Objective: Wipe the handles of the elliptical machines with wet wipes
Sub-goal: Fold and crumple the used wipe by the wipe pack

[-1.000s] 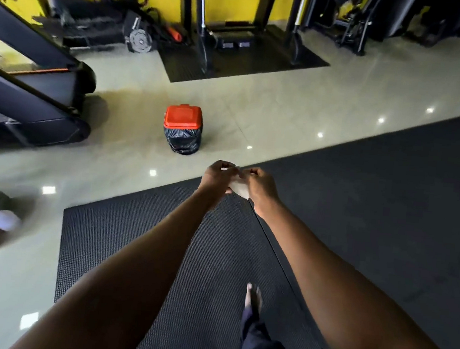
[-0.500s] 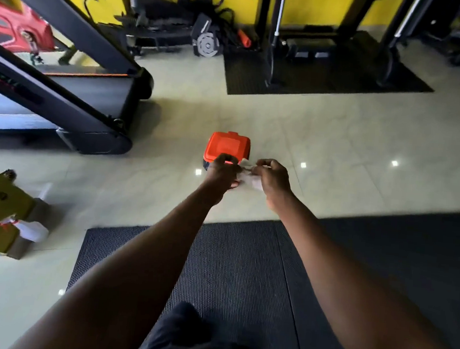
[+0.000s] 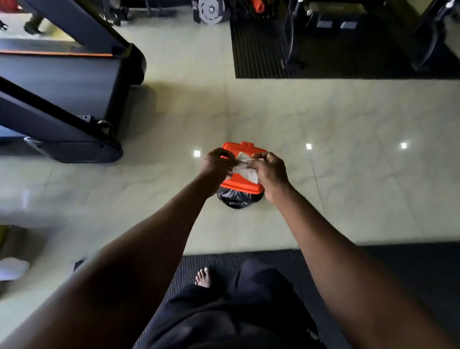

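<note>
Nearest the camera, a bare foot (image 3: 203,277) now stands on the black rubber mat (image 3: 409,276), whose front edge has slid down the view since half a second ago, leaving more pale tiled floor (image 3: 350,157) beyond it. Both arms reach forward as before, but the hands now hang directly over the bin instead of just short of it. The left hand (image 3: 216,164) and the right hand (image 3: 269,170) each pinch the wet wipe (image 3: 244,166) with curled fingers, the wipe stretched between them. It is white, crumpled and folded, with a loose corner hanging below the right hand's thumb side. Under it sits the small bin with an orange lid (image 3: 240,183), black liner bulging at its base, larger in view than earlier. Farther left, the dark treadmill (image 3: 63,98) fills more of the frame; another mat (image 3: 345,56) with equipment lies beyond.
</note>
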The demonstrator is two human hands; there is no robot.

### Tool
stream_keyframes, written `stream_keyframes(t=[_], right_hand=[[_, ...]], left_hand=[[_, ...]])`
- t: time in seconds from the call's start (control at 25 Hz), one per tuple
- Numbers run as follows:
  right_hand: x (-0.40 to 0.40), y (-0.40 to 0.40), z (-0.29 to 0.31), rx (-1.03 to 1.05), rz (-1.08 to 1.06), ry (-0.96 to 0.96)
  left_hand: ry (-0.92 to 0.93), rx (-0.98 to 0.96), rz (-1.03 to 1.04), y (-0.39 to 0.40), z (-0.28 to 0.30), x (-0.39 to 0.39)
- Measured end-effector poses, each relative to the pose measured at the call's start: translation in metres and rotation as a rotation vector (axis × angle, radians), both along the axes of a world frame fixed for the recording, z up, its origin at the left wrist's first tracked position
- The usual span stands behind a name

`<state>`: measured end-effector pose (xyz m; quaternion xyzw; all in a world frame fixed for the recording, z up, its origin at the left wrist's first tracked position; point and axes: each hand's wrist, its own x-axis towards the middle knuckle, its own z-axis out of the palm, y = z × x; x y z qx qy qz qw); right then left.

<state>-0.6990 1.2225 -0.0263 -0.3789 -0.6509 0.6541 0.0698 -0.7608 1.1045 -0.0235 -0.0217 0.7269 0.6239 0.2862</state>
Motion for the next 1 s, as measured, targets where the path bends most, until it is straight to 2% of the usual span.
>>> stream_keyframes(t=[0.24,0.44,0.56,0.76,0.88,1.0], right_hand=[[-0.126,0.046,-0.032,0.001,-0.009,-0.004],[-0.204,0.093,-0.086,-0.048,-0.008,-0.106],[-0.222,0.120,-0.124,-0.054,-0.002,-0.232],[-0.243,0.144,-0.196,-0.194,0.006,-0.463],[-0.253,0.149,-0.225,-0.229,0.034,-0.499],[-0.258,0.155,-0.235,-0.192,0.056,-0.475]], left_hand=[[-0.047,0.028,0.004,0.043,-0.037,-0.117],[-0.155,-0.070,0.013,0.097,-0.095,-0.197],[-0.274,-0.145,-0.035,0.123,-0.132,-0.227],[-0.403,-0.290,-0.058,0.152,-0.189,-0.247],[-0.440,-0.312,-0.069,0.157,-0.206,-0.254],[-0.397,-0.369,-0.068,0.163,-0.218,-0.259]])
